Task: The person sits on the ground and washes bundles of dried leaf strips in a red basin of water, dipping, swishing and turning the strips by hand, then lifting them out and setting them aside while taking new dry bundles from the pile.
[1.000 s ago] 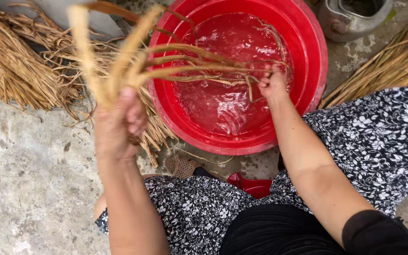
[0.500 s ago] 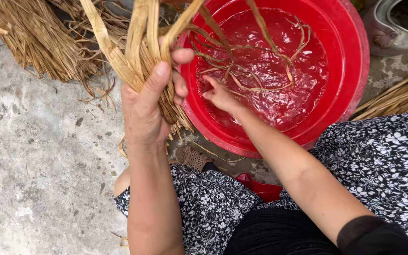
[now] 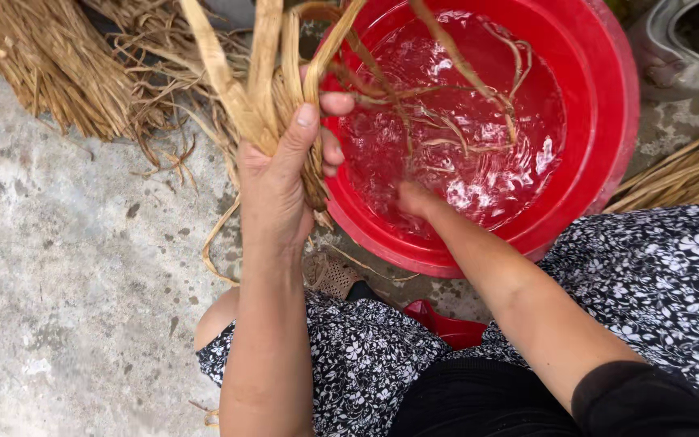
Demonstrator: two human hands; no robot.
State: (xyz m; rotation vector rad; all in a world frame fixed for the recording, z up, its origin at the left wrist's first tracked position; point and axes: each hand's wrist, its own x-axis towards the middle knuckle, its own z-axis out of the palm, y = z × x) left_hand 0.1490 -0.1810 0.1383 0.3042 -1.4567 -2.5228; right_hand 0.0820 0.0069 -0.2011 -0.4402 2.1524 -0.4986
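Dried tan reed strips, long, flat and fibrous, are the material being worked: a bunch of them stands gripped upright at the left rim of the round red plastic basin, their far ends trailing over the rim and curling in the water. Taking things by size, the grey concrete floor comes first, then the basin, full of clear rippling water, then the person's lap in a black-and-white flowered fabric. Loose heaps of the same dry straw lie on the floor at upper left, another sheaf lies at the right of the basin, and a dull metal vessel sits at the upper right corner. The left hand is clenched round the bunch, thumb up along the strips and fingertips wrapped over the front. The right hand is plunged into the water near the basin's near wall; its fingers are under the blurred surface, so whether they grasp anything cannot be told. This looks like the soaking step, the strips being wetted to soften them; a next move would call for pushing the dry upper lengths under. No packages, labels or signs show anywhere.
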